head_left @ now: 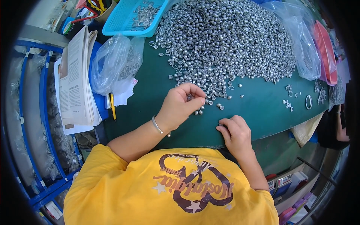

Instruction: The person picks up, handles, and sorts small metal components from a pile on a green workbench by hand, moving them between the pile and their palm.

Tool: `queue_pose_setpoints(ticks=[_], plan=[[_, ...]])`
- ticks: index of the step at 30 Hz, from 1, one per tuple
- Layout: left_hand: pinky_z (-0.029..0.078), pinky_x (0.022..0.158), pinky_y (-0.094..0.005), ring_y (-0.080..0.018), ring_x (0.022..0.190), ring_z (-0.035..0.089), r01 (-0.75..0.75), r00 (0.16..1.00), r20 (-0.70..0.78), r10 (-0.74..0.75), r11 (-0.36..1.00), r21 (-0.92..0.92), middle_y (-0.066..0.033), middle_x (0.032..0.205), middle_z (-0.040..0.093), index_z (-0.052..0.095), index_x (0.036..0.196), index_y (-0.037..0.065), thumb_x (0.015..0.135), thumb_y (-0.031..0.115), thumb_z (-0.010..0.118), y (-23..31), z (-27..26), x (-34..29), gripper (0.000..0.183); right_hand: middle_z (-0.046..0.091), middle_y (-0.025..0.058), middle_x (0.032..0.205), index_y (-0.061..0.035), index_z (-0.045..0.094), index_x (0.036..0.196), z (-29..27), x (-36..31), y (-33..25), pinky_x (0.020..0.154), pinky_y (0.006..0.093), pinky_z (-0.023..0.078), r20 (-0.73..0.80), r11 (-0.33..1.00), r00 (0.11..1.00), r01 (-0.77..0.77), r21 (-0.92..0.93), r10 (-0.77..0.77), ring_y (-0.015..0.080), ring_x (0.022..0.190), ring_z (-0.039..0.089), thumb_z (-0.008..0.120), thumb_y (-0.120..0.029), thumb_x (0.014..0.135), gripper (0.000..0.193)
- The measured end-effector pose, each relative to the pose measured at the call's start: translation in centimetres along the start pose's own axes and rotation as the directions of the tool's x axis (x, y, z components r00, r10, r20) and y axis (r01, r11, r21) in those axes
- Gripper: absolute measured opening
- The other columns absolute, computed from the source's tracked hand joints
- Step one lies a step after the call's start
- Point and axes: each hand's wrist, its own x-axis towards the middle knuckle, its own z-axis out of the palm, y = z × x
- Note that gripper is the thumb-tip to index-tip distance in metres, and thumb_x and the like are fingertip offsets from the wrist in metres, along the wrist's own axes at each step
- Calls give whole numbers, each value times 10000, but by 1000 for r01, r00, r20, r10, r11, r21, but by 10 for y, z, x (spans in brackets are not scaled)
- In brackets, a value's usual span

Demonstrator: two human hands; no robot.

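L hand fwd, thumb nr index tip; R hand closer in, fingers curled.

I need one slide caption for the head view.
Left hand at the edge of heaped small silvery pieces, right hand nearby, over a green table.

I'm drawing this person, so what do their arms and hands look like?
A yellow T-shirt with short sleeves leaves the forearms bare. The left hand has a thin silvery bangle at its wrist; none shows by the right hand. Neither wears a glove.
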Motion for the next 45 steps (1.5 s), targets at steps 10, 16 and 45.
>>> queue_pose_setpoints(ticks=[10, 16, 45], plan=[[452, 598, -284, -218, 658, 549, -605, 786, 359, 504, 504, 616, -94, 777, 530, 603, 847, 11, 721, -22, 614, -25, 22, 19, 131, 536, 77, 843, 26, 566, 906, -4, -12, 7, 531, 190, 358, 290, -69, 915, -282, 957, 282, 94, 630, 444, 623, 13, 780, 139], [449, 642, -334, -273, 723, 532, -664, 732, 472, 492, 359, 655, -109, 769, 508, 588, 833, -7, 706, -37, 598, -33, 23, 25, 130, 531, 101, 834, 35, 567, 901, 0, -14, 8, 505, 200, 340, 232, -66, 944, -223, 973, 233, 110, 629, 448, 601, 41, 779, 127], [490, 688, -250, -146, 784, 568, 390, 882, 458, -114, 722, -571, -98, 921, 582, 558, 973, 14, 833, 19, 557, -21, -4, -9, 140, 555, 48, 780, -2, 578, 895, 6, 19, 4, 554, 201, 416, 31, 702, 977, -175, 690, 213, 81, 645, 501, 659, 33, 733, 184]])
